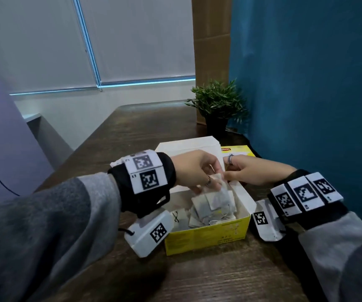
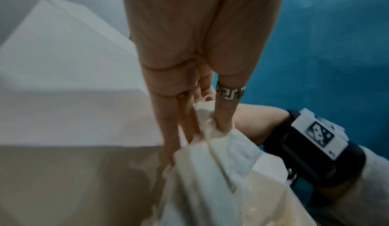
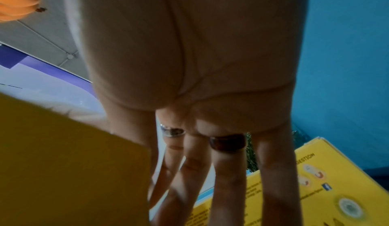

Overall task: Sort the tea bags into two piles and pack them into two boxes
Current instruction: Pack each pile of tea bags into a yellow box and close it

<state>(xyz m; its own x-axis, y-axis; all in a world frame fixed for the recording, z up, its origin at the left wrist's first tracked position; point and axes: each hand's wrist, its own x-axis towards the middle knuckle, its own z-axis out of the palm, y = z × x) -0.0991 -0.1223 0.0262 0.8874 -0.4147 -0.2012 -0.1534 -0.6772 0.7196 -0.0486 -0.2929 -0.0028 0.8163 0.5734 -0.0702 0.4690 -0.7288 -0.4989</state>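
An open yellow box stands on the table in the head view, with loose tea bags lying in it. Above it my left hand pinches a bunch of pale tea bags by their tops; the left wrist view shows its fingers clamped on the tea bags. My right hand is at the box's far right corner, fingertips against the bunch. Its fingers look straight in the right wrist view. A second yellow box lies behind, beside a raised white flap.
A potted plant stands at the table's far right corner, before a tall cardboard panel and a blue partition. The dark wooden table stretches toward me. A purple-white wall is on the left.
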